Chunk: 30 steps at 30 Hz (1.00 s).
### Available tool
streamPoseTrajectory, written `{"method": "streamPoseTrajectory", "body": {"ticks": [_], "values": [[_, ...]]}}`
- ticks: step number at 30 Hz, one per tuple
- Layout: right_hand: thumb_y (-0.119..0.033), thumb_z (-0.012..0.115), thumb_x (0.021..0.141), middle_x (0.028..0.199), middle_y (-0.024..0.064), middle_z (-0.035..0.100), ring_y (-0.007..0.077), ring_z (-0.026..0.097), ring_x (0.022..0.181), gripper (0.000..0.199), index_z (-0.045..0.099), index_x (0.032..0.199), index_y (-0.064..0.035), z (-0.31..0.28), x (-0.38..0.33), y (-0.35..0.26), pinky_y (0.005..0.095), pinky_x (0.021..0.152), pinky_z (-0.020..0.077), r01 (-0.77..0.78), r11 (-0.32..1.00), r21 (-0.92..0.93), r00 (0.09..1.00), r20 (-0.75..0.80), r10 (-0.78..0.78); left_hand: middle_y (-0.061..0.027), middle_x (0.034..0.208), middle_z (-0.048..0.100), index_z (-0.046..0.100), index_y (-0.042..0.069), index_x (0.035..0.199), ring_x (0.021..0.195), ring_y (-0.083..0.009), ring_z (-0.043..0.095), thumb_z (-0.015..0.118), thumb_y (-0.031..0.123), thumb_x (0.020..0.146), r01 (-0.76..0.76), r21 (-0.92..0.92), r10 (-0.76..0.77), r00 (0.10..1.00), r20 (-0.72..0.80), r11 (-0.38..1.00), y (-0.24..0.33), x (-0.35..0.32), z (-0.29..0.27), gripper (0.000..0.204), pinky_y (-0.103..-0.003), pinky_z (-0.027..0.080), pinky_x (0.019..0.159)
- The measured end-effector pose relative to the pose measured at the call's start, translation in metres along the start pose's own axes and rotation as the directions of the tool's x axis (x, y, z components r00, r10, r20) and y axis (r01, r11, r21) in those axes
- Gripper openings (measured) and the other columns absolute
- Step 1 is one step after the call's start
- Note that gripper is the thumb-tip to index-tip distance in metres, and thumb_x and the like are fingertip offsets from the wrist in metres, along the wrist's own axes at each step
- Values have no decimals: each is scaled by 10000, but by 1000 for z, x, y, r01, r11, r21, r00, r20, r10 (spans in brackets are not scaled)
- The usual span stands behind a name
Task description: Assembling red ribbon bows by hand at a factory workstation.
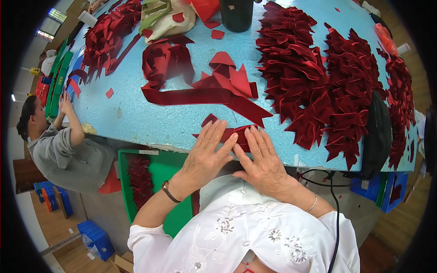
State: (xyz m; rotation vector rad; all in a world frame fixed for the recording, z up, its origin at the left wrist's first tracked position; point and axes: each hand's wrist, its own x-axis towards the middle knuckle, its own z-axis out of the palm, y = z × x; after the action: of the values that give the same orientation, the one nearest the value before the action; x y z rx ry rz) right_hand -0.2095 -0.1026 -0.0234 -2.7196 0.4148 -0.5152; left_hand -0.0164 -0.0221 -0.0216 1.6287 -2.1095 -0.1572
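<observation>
My left hand (pixel 205 157) and my right hand (pixel 260 159) lie flat, fingers together, pressing down on a folded piece of dark red velvet ribbon (pixel 227 131) at the near edge of the light blue table (pixel 136 118). Only the ribbon's ends show past my fingertips. Just beyond it a long strip of red ribbon (pixel 191 95) and cut ribbon pieces (pixel 230 75) lie loose. A big heap of finished red ribbon bows (pixel 314 77) fills the table to the right.
Another pile of red bows (pixel 107 36) sits far left, and a dark cup (pixel 236 13) and a beige bag (pixel 164 18) at the back. A green bin (pixel 150 182) with red bows stands below the table edge. Another person in grey (pixel 59 145) works at the left.
</observation>
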Motion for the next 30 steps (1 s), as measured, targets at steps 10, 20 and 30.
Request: {"method": "streamPoseTrajectory", "body": {"ticks": [10, 20, 30], "values": [[-208, 767, 756, 1251, 249, 498, 403, 467, 1215, 482, 580, 1154, -10, -25, -26, 5, 573, 1056, 300, -72, 997, -13, 983, -172, 68, -187, 1284, 526, 619, 44, 1152, 1205, -377, 492, 717, 52, 766, 39, -211, -95, 961, -258, 977, -3, 0, -20, 399, -439, 400, 1016], [23, 666, 802, 930, 115, 619, 278, 578, 843, 159, 645, 958, 1, -27, -1, 19, 383, 776, 449, -118, 972, 202, 904, -384, 189, -85, 927, 609, 656, 25, 890, 843, -265, 556, 700, 41, 764, -37, -144, -29, 902, -432, 989, 4, 17, -9, 134, -380, 444, 792], [-33, 695, 785, 908, 93, 580, 271, 537, 875, 136, 656, 915, -34, -26, 60, 35, 375, 780, 419, 10, 1000, 24, 979, -206, -5, -76, 946, 599, 656, 16, 887, 898, -258, 552, 685, 26, 762, 38, -116, -80, 919, -385, 992, 2, 18, 7, 128, -382, 441, 816]]}}
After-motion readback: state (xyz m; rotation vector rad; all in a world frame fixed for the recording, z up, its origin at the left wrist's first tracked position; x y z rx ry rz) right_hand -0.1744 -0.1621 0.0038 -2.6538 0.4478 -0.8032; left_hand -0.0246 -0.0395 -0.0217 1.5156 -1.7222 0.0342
